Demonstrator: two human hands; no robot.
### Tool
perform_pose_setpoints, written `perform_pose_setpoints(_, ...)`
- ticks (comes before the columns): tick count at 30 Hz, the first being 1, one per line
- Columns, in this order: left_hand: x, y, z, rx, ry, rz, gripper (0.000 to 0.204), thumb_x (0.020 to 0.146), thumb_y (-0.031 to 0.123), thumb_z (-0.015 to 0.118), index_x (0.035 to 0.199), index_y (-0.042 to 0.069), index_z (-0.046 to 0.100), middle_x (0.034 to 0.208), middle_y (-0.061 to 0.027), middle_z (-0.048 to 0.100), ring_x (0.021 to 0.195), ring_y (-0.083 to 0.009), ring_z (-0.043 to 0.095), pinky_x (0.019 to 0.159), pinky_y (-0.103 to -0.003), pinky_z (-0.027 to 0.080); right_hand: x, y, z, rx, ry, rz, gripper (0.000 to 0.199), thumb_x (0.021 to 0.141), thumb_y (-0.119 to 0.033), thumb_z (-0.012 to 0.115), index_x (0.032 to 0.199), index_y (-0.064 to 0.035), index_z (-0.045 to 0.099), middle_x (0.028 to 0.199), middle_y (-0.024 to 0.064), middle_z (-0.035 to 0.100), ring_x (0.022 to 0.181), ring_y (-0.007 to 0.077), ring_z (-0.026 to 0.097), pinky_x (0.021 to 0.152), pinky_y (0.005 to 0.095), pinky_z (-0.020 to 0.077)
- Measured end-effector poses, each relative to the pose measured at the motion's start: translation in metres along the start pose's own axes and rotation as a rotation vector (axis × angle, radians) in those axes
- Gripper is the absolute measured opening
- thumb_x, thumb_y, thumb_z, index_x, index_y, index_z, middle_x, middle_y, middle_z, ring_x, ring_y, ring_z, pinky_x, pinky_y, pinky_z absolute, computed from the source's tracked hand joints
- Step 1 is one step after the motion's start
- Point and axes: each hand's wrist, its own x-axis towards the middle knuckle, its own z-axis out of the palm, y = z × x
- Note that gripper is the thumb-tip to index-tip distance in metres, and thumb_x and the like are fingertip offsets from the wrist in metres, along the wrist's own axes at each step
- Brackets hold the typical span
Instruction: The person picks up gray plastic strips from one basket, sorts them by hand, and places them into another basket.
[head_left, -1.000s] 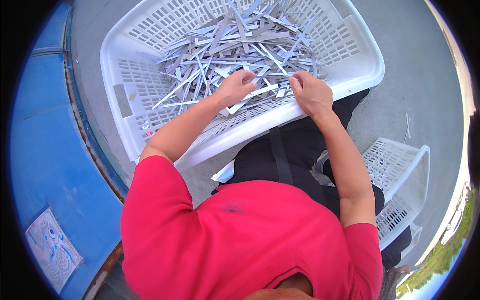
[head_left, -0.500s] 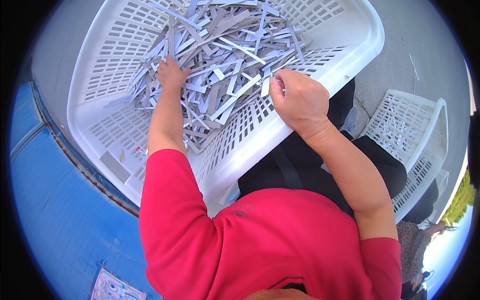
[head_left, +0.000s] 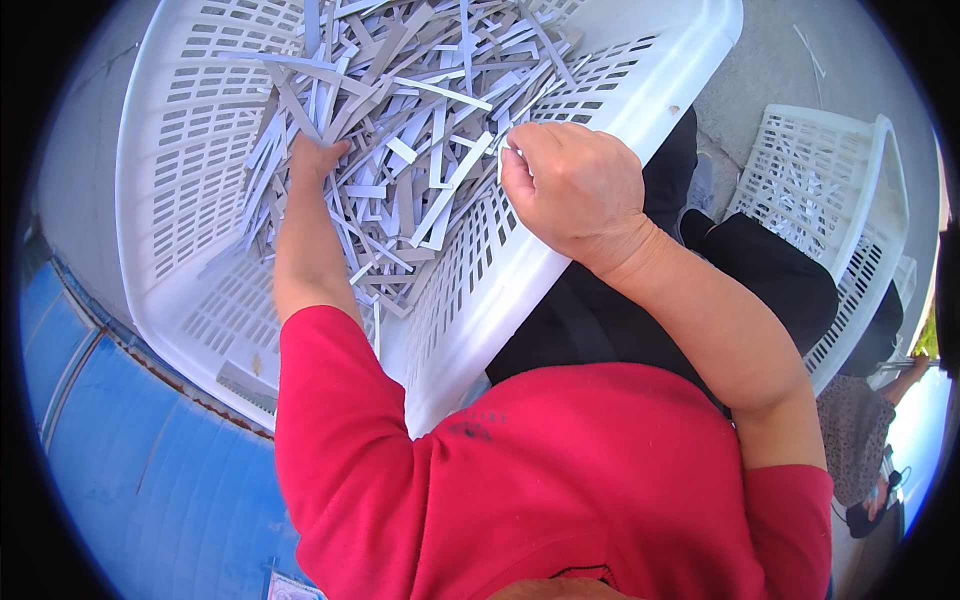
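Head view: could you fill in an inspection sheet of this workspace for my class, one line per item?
Surface: grey ground under a large white slotted basket.
Job's things: a jumbled heap of grey and white flat strips inside the basket.
Clutter: a few thin pale strips on the ground at upper right; a smaller white basket with pale strips in it.
Hands: left hand among the strips, grip unclear; right hand curled closed over the near rim, a pale strip end by its thumb, possibly held.
Cables: nothing seen for certain.
Surroundings: blue panel-like surface at lower left; another person at the right edge.
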Motion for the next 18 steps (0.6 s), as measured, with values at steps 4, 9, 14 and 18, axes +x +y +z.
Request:
perform_pose_setpoints(4, -0.031, 0.026, 0.007, -0.093, 0.002, -0.048, 0.064, 0.056, 0.031, 0.076, 0.107, 0.000, 0.053, 0.099, -0.0173, 0.062, 0.092, -0.0303, 0.061, 0.081, -0.036, 0.046, 0.000, -0.001, 0.000, 0.019, 0.028, -0.013, 0.006, 0.071, -0.011, 0.059, 0.069, -0.0064, 0.056, 0.058, 0.0060, 0.056, 0.054, 0.0230, 0.056, 0.047, 0.0331, 0.0439)
perform_pose_setpoints(9, -0.071, 0.058, 0.046, 0.084, 0.076, 0.037, 0.059, 0.064, 0.027, 0.065, 0.111, 0.000, 0.042, 0.099, -0.0205, 0.061, 0.091, -0.0345, 0.060, 0.081, -0.042, 0.046, -0.002, 0.000, 0.000, 0.024, 0.066, -0.015, 0.006, 0.071, -0.011, 0.058, 0.069, -0.0063, 0.056, 0.057, 0.0061, 0.056, 0.054, 0.0235, 0.056, 0.048, 0.0336, 0.0442)
perform_pose_setpoints(14, -0.122, 0.092, 0.082, 0.194, -0.076, 0.109, 0.047, 0.069, 0.024, 0.060, 0.105, 0.000, 0.043, 0.094, -0.0227, 0.062, 0.090, -0.0365, 0.060, 0.080, -0.042, 0.046, -0.004, 0.002, 0.003, 0.042, 0.074, -0.004, 0.009, 0.073, -0.013, 0.056, 0.067, -0.0064, 0.054, 0.058, 0.0072, 0.056, 0.055, 0.0248, 0.057, 0.049, 0.0353, 0.0449)
perform_pose_setpoints(18, -0.145, 0.099, 0.074, 0.167, -0.060, 0.192, 0.047, 0.069, 0.027, 0.060, 0.104, -0.001, 0.046, 0.093, -0.0226, 0.062, 0.089, -0.0369, 0.060, 0.079, -0.043, 0.046, -0.007, 0.001, 0.000, 0.046, 0.089, 0.009, 0.010, 0.074, -0.014, 0.055, 0.067, -0.0066, 0.055, 0.058, 0.0077, 0.057, 0.056, 0.0254, 0.058, 0.050, 0.0362, 0.0456)
